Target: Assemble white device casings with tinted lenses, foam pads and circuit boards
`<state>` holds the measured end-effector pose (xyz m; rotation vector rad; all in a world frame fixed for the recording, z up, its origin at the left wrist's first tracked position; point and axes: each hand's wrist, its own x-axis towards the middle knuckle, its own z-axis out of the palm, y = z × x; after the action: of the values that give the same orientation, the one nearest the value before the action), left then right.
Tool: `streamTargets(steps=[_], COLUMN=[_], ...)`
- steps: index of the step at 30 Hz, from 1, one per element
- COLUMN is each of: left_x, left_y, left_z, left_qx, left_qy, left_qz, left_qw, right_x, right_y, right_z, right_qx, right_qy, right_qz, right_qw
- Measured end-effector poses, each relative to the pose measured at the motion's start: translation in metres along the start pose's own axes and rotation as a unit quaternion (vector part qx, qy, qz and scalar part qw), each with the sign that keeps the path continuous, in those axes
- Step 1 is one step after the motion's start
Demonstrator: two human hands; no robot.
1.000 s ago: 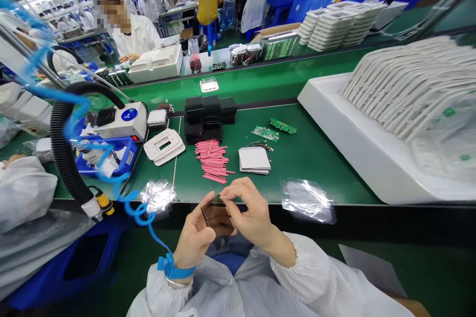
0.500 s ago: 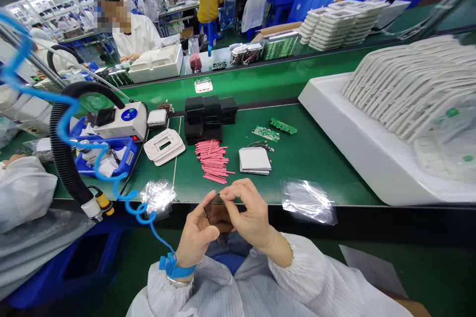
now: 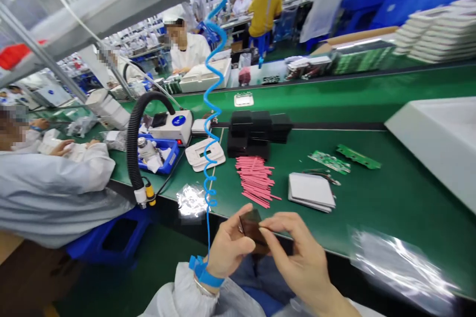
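Observation:
My left hand (image 3: 229,247) is closed on a thin dark, glossy panel (image 3: 252,222), gripping it by its edges just past the bench's front edge. A blue wrist strap (image 3: 207,273) with a coiled cord goes round my left wrist. My right hand (image 3: 303,252) pinches at the panel's right upper edge, thumb against forefinger. Whether anything thin sits in that pinch is too small to make out. Beyond my hands lie a pile of pink strips (image 3: 255,181) and a stack of white square pieces (image 3: 311,190). Stacked black blocks (image 3: 248,133) stand behind the strips.
Green circuit boards (image 3: 330,162) lie right of centre. Clear plastic bags (image 3: 401,262) hang over the front edge. White frames (image 3: 204,153), a blue tray (image 3: 173,158) and a black hose (image 3: 132,133) are to the left. A white foam box (image 3: 431,119) stands right. A co-worker's sleeve (image 3: 92,163) is far left.
The view has swung left, so the bench things appear farther right. Both hands keep the dark panel between them, with the right hand still pinching near its edge.

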<state>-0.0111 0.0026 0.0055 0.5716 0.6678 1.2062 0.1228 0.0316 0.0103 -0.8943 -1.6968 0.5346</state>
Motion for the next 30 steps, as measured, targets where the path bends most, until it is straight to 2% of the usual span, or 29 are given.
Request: streamTargets(steps=[3,5,7,9,12,15,17,19,20,23,25,26,28,30], left_x=[0.000,-0.001,-0.001,-0.001,0.000,0.001,0.001,0.000,0.000,0.000,-0.002,-0.002,-0.004,-0.005], left_y=[0.001,0.001,-0.002,-0.006,-0.008,0.003,0.016,0.027,0.030,0.030,0.024,0.020,0.013,0.008], left_z=[0.001,0.002,0.002,0.001,-0.005,-0.013,-0.020,-0.028,-0.031,-0.035,-0.032,-0.029,-0.020,-0.011], left_qx=[-0.006,-0.015,-0.023,-0.013,0.027,0.056,0.085,0.142,0.167,0.248,0.316,0.351,0.416,0.463], left_qy=[-0.032,-0.024,-0.010,-0.003,0.003,0.058,0.128,0.186,0.195,0.168,0.137,0.122,0.086,0.036], left_qz=[0.012,0.029,0.035,0.035,0.047,0.107,0.159,0.175,0.170,0.142,0.131,0.130,0.131,0.125], left_qw=[0.999,0.999,0.999,0.999,0.999,0.991,0.975,0.956,0.951,0.943,0.930,0.919,0.896,0.877], right_x=[-0.001,-0.003,-0.006,-0.008,-0.004,0.004,0.006,0.005,0.003,-0.007,-0.010,-0.010,-0.009,-0.007], right_y=[0.004,0.006,0.006,0.004,-0.004,-0.012,-0.007,0.009,0.020,0.048,0.053,0.051,0.040,0.028], right_z=[-0.001,0.001,0.003,0.004,-0.001,-0.013,-0.019,-0.022,-0.023,-0.021,-0.020,-0.020,-0.020,-0.019], right_qx=[-0.045,-0.049,-0.039,-0.009,0.087,0.161,0.149,0.076,0.020,-0.135,-0.144,-0.117,-0.010,0.136], right_qy=[-0.024,-0.048,-0.044,-0.026,-0.022,-0.035,-0.026,-0.024,-0.028,-0.056,-0.043,-0.043,-0.087,-0.175], right_qz=[-0.050,-0.094,-0.104,-0.061,0.040,0.100,0.127,0.137,0.131,0.093,0.100,0.119,0.172,0.224], right_qw=[0.997,0.993,0.993,0.998,0.995,0.981,0.980,0.987,0.991,0.985,0.984,0.985,0.981,0.949])
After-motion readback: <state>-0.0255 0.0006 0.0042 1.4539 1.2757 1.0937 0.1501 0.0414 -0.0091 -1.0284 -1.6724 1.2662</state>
